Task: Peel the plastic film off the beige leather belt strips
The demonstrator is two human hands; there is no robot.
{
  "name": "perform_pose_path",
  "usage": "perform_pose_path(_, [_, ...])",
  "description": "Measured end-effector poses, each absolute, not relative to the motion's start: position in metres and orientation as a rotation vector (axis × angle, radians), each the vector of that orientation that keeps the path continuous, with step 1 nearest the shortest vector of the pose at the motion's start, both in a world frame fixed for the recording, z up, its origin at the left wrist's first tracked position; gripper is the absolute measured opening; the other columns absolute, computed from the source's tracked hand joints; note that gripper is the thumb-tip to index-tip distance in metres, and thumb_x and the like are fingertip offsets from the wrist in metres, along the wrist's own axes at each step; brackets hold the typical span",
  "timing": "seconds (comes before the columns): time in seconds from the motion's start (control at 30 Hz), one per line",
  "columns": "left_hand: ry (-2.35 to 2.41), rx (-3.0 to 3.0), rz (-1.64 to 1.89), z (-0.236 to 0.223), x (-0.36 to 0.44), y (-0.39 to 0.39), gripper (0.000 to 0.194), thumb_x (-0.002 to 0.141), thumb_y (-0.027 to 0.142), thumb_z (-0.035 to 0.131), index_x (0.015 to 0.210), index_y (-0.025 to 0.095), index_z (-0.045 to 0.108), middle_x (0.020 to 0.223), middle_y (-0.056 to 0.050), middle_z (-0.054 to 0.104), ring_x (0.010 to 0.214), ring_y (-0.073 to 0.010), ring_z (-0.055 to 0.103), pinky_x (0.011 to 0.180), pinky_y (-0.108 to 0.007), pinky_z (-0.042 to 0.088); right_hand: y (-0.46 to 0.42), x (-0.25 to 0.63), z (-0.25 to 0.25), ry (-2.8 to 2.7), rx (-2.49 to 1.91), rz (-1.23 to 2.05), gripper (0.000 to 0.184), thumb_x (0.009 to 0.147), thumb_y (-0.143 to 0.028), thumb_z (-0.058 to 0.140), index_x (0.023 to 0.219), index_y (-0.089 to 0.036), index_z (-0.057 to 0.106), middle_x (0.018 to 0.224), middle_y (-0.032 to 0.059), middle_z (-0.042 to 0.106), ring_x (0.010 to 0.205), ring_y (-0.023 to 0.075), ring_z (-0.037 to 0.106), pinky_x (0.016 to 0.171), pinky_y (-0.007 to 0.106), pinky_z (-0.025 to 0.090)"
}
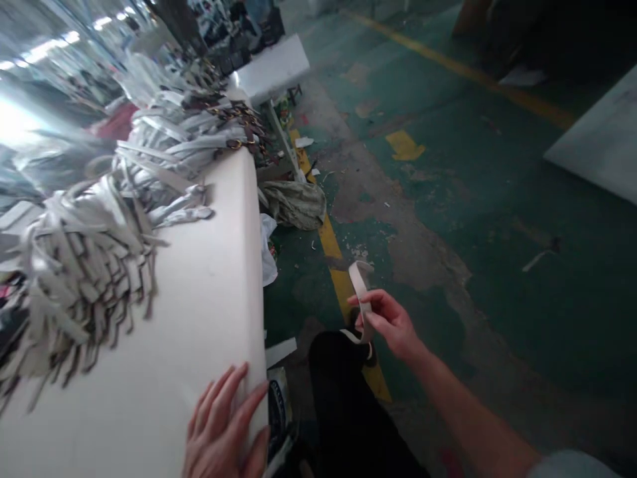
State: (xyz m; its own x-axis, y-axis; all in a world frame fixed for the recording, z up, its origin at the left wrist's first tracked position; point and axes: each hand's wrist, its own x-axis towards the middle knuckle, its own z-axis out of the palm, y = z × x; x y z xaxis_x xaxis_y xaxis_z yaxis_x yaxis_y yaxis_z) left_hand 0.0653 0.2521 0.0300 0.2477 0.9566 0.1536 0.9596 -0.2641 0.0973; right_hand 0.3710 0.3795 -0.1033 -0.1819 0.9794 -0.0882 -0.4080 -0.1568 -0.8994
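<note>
My right hand (385,318) is pinched round a pale, curled strap (359,282), held over the floor beside my dark-clothed knee. The upper end of the strap bends over above my fingers, and its lower end curves below them. On the white tabletop (199,318), near its right edge, my left hand (226,421) lies flat with fingers outstretched and nothing in it. Farther along the same table lies a heap of similar whitish straps (94,245), their ends hanging toward me.
Behind the heap are wrapped bundles of straps with metal buckles (243,133). A second white table (279,66) stands beyond. Greenish sacking (296,202) and a white plastic bag (269,249) lie beside the table. Scraps litter the green floor (448,212); a pale panel (602,139) is at right.
</note>
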Motion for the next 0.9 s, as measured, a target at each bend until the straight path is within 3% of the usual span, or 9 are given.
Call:
perform_pose_path(0.13, [-1.981,-2.476,-0.429,0.031,0.077,0.266,0.045,0.085,0.029,0.061,0.129,0.035,0.062,0.145,-0.005,0.054,0.134,-0.0317,0.049,0.111,-0.054,0.042,0.336,0.363,-0.031,-1.196,-0.616,1.660,0.014,0.096,-0.030,0.053,0.105,-0.025,0.063,0.119,0.0087,0.070,0.058,0.0090,0.062,0.057,0.027,0.055])
perform_pose_path(0.23, [-2.147,-2.533,-0.786,0.042,0.094,0.259,0.038,0.089,0.048,0.056,0.118,0.027,0.070,0.136,-0.010,0.061,0.131,-0.0327,0.051,0.113,-0.053,0.036,0.303,0.351,0.006,-1.465,-0.383,1.679,0.019,0.099,-0.029,0.048,0.107,-0.025,0.065,0.115,0.0100,0.071,0.055,0.0082,0.061,0.052,0.023,0.052])
perform_pose_path(0.3, [-2.249,-2.576,-1.354,0.050,0.110,0.238,0.059,0.089,0.066,0.045,0.121,0.023,0.069,0.130,-0.014,0.065,0.126,-0.0336,0.054,0.110,-0.052,0.039,0.282,0.343,0.018,-1.629,-0.255,1.703,0.023,0.100,-0.028,0.045,0.111,-0.026,0.065,0.114,0.0102,0.071,0.053,0.0071,0.059,0.050,0.021,0.050])
perform_pose_path(0.37, [-2.246,-2.443,-2.209,0.055,0.126,0.207,0.079,0.085,0.078,0.036,0.134,0.021,0.059,0.123,-0.016,0.067,0.116,-0.0338,0.062,0.101,-0.050,0.047,0.260,0.335,0.021,-1.757,-0.221,1.782,0.026,0.100,-0.028,0.044,0.115,-0.026,0.065,0.112,0.0100,0.071,0.052,0.0064,0.057,0.047,0.019,0.047])
perform_pose_path(0.43, [-2.118,-1.968,-2.990,0.060,0.137,0.172,0.080,0.083,0.076,0.046,0.140,0.021,0.052,0.113,-0.014,0.072,0.101,-0.0306,0.068,0.090,-0.045,0.053,0.239,0.329,0.016,-1.869,-0.253,1.888,0.027,0.098,-0.030,0.046,0.116,-0.025,0.066,0.109,0.0092,0.071,0.051,0.0066,0.056,0.046,0.018,0.046])
perform_pose_path(0.5, [-2.023,-1.360,-3.358,0.065,0.136,0.138,0.064,0.083,0.061,0.064,0.133,0.021,0.057,0.099,-0.009,0.074,0.088,-0.0242,0.071,0.086,-0.039,0.054,0.217,0.325,0.006,-1.973,-0.288,1.961,0.027,0.094,-0.030,0.051,0.113,-0.024,0.069,0.110,0.0090,0.072,0.060,0.0103,0.061,0.055,0.022,0.052])
perform_pose_path(0.6, [-1.931,-0.683,-3.475,0.070,0.115,0.090,0.041,0.086,0.046,0.067,0.116,0.018,0.067,0.089,-0.006,0.075,0.084,-0.0193,0.071,0.087,-0.034,0.053,0.191,0.324,-0.016,-2.036,-0.361,2.079,0.032,0.090,-0.034,0.054,0.116,-0.024,0.069,0.113,0.0102,0.073,0.074,0.0166,0.066,0.068,0.031,0.057])
perform_pose_path(0.77, [-1.705,-0.369,-3.510,0.062,0.088,0.013,0.042,0.086,0.050,0.064,0.108,0.015,0.069,0.095,-0.009,0.075,0.087,-0.0221,0.071,0.088,-0.037,0.052,0.186,0.326,-0.046,-2.243,-0.507,2.227,0.058,0.082,-0.052,0.062,0.132,-0.023,0.059,0.118,0.0151,0.072,0.104,0.0317,0.069,0.089,0.046,0.056])
perform_pose_path(0.9, [-1.993,-0.638,-3.345,0.043,0.101,-0.026,0.048,0.085,0.055,0.062,0.108,0.014,0.071,0.101,-0.013,0.074,0.101,-0.0276,0.068,0.095,-0.041,0.049,0.194,0.295,-0.040,-2.603,-0.521,2.155,0.063,0.077,-0.055,0.069,0.132,-0.024,0.061,0.116,0.0136,0.072,0.108,0.0347,0.068,0.092,0.045,0.055])
